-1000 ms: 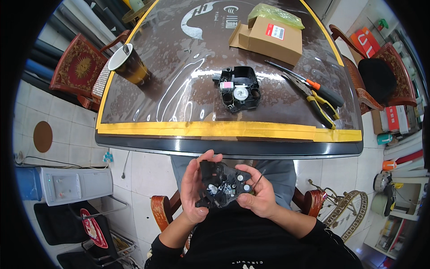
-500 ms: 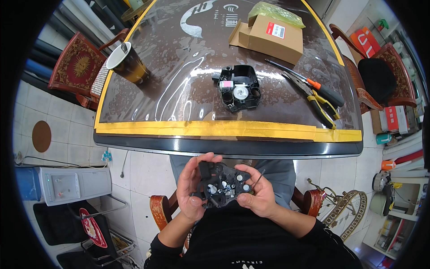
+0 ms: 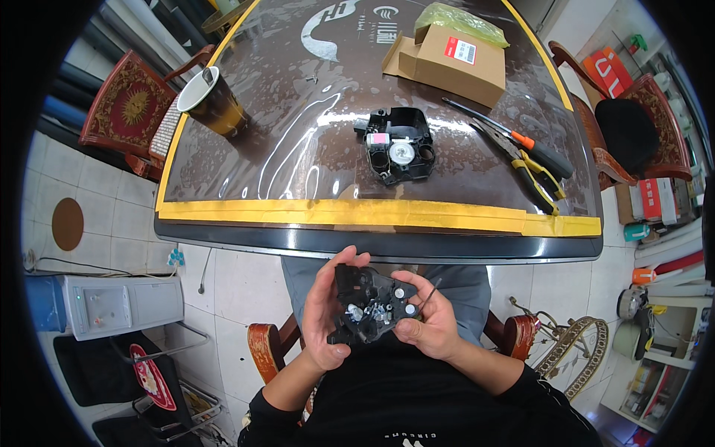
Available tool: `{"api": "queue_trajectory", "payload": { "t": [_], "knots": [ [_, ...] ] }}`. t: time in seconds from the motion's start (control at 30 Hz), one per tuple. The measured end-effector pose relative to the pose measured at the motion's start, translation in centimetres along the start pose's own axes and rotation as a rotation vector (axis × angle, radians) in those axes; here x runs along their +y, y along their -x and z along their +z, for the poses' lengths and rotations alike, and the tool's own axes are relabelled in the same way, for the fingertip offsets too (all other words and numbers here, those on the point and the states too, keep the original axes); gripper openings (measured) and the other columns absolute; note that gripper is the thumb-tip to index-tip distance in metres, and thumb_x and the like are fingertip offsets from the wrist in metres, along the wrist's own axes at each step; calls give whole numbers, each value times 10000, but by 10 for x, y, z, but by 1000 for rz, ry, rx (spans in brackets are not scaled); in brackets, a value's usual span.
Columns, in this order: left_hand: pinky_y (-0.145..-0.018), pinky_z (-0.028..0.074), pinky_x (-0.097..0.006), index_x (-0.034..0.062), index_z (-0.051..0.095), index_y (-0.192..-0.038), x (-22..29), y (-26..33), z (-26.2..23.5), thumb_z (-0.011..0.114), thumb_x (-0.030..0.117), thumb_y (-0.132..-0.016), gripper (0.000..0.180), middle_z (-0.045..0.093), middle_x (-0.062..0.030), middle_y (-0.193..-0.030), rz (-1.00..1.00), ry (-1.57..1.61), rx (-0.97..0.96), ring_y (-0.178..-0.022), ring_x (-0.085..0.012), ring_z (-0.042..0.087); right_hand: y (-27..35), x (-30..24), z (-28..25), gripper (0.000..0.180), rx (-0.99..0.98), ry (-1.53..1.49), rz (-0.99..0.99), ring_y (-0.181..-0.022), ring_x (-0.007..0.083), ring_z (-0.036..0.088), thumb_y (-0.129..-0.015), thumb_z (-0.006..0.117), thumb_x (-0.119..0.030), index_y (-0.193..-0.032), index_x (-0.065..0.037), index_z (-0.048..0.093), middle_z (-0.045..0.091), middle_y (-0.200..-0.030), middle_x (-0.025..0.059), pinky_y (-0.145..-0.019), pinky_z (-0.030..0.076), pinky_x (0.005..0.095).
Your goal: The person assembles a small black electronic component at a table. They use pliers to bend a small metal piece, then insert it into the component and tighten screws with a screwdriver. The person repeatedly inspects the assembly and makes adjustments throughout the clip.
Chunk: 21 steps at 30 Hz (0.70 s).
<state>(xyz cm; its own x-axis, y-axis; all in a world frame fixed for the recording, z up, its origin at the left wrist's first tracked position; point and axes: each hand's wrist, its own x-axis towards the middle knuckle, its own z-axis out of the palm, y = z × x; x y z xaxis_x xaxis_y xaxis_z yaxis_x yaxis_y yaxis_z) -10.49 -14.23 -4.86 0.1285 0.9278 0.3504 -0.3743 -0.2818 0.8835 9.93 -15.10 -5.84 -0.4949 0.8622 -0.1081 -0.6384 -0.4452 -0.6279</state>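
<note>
Over my lap, just in front of the table edge, I hold a black latch mechanism point(image 3: 367, 307) with metal levers and pale round posts showing on its upper face. My left hand point(image 3: 322, 316) grips its left side, the thumb low and the fingertips up behind it. My right hand point(image 3: 432, 322) holds the right side, with the thumb pressed near the lower corner. A thin dark rod point(image 3: 432, 293) sticks out by the right fingers. Farther off on the table lies a black housing point(image 3: 406, 123) with a small motor and a white gear inside.
Right of the housing lie a screwdriver point(image 3: 547, 154) and yellow-black pliers point(image 3: 532, 171). An opened cardboard box point(image 3: 465, 71) stands behind them, green-tinted plastic wrap point(image 3: 462, 24) on it. A paper cup point(image 3: 216, 104) stands at the left; small screws point(image 3: 312, 78) lie at the back. Yellow tape point(image 3: 342, 212) runs along the table's near edge.
The latch mechanism has tilted slightly in my hands. My left thumb has slid lower and outward along its left side, while my right hand keeps nearly the same hold.
</note>
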Motion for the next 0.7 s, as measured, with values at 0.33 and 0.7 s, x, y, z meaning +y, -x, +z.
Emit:
{"api": "queue_trajectory", "payload": {
  "t": [0.33,0.7],
  "knots": [
    [-1156,393,-575,213,-33,-1710,3,-9,8,898,549,-796,1348,250,-333,-1632,321,-394,-229,-1491,-512,358,-4,4,5,781,-57,-1,39,-729,47,520,-995,747,-118,-1629,-69,293,606,-1316,85,-580,410,190],
    [-1147,384,-595,187,21,-1712,5,-11,6,795,723,-801,1310,347,-321,-1587,403,-399,-236,-1432,-509,420,-9,11,-2,771,-123,18,35,-720,48,519,-988,764,-148,-1619,-77,326,618,-1222,58,-583,417,195]
  ]
}}
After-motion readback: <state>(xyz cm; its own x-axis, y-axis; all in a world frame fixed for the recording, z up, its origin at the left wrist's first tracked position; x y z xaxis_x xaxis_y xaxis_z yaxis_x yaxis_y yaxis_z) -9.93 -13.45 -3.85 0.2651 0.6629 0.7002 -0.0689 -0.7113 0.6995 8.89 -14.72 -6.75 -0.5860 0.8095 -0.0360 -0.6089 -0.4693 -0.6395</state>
